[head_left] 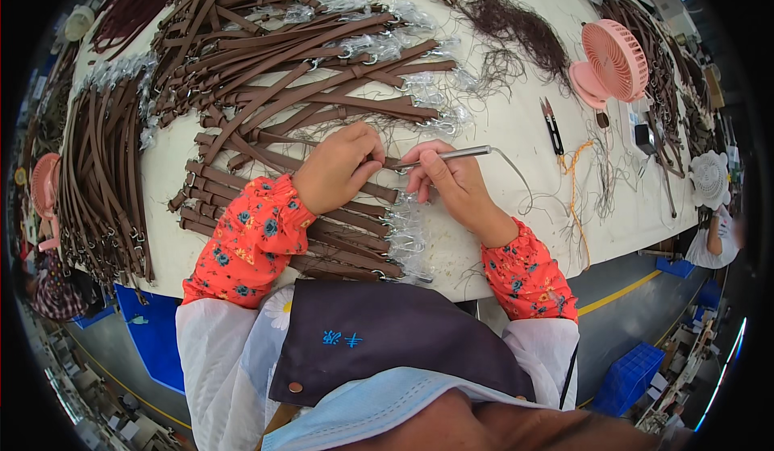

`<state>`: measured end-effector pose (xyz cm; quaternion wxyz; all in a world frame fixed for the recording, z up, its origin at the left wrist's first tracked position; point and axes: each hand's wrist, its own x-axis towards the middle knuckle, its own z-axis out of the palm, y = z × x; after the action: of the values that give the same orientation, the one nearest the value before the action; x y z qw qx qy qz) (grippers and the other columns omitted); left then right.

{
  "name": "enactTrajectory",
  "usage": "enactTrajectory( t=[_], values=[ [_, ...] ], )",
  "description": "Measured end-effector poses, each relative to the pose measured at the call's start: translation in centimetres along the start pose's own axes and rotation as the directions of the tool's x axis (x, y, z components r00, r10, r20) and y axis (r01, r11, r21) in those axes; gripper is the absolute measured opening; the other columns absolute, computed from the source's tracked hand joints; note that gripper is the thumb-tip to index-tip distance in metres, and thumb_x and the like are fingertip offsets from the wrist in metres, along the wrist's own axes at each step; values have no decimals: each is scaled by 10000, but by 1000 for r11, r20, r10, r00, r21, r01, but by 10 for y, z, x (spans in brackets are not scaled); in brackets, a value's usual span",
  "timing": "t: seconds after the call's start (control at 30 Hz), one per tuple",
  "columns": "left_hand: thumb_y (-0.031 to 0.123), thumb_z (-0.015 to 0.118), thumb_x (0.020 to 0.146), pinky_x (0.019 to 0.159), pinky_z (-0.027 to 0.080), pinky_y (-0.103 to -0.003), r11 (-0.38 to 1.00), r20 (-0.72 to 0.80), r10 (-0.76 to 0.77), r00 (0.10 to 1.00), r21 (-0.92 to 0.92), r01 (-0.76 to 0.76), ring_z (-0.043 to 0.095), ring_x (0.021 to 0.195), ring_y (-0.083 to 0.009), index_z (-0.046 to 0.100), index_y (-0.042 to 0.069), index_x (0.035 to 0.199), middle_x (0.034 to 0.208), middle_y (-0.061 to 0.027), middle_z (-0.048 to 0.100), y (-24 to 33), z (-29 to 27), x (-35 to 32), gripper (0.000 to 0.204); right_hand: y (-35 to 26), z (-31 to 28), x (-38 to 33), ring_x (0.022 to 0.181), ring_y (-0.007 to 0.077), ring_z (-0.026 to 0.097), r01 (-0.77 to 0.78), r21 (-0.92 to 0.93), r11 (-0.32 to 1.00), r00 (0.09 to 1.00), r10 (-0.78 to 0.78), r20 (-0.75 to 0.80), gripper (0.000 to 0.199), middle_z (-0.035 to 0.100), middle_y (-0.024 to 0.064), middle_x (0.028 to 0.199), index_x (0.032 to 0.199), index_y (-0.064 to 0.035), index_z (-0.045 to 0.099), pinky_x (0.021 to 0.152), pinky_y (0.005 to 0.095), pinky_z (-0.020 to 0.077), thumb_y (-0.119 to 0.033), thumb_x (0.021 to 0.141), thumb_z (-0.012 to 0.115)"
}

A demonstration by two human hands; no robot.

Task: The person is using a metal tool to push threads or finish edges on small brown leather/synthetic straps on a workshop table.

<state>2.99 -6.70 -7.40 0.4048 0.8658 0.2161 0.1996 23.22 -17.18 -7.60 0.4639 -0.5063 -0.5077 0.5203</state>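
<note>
My right hand (pixel 453 183) grips a slim metal pen-like tool (pixel 466 153) with a thin wire trailing from its outer end. The tool's inner tip points left, toward my left hand (pixel 343 167). Closed fingers of that left hand pinch a brown strap (pixel 393 163), whose end reaches over to my right fingertips. Whether the tip touches the strap is too small to tell. Under and in front of my hands lies a row of similar brown straps (pixel 355 245), their metal clips wrapped in clear plastic (pixel 407 237) at the right ends.
More brown straps (pixel 266 56) are heaped at the far left, and a bundle (pixel 105 177) hangs over the table's left edge. Loose dark threads (pixel 516 28) lie at the back. To the right are thread snips (pixel 553 128), an orange cord (pixel 573 185) and a pink fan (pixel 613 60).
</note>
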Motion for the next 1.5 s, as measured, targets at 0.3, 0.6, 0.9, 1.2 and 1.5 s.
enactTrajectory(
  t=[0.3,0.6,0.9,1.2,1.5],
  values=[
    [-9,626,826,649,469,-294,999,-16,-20,1000,30,21,562,710,-195,567,21,897,902,-89,556,2,1,0,97,0,-1,0,555,78,570,3,-11,1000,1000,-3,3,430,644,36,697,1012,-9,622,502,218,422,-379,1029,404],
    [-4,625,827,646,467,-301,999,-45,-43,998,1,43,563,711,-204,573,22,910,848,-88,568,0,1,1,101,0,0,1,556,74,568,-6,1,1000,1000,6,-2,416,639,29,695,1021,-13,618,498,215,419,-371,1030,408],
    [77,642,862,657,466,-282,996,173,-9,985,90,-7,590,713,-178,637,41,892,772,-73,620,4,-20,-3,47,-1,0,-1,799,116,625,156,-29,987,988,-156,-8,292,659,76,894,1171,-32,557,710,251,492,-264,1030,449],
    [88,663,848,735,489,-328,996,126,-30,992,91,19,628,821,-235,650,30,930,883,-111,653,-2,-49,1,102,-16,-1,-7,855,200,678,183,-167,969,951,-131,281,231,686,94,900,1188,-72,558,763,304,519,-197,1015,470],
    [74,641,824,821,474,-423,698,-412,-36,911,642,318,595,950,-336,609,63,1080,976,-120,656,-60,-85,-8,259,-12,1,-5,835,206,685,246,-180,952,938,-187,293,221,693,85,882,1175,-80,560,743,309,527,-201,1017,464]
  ],
)
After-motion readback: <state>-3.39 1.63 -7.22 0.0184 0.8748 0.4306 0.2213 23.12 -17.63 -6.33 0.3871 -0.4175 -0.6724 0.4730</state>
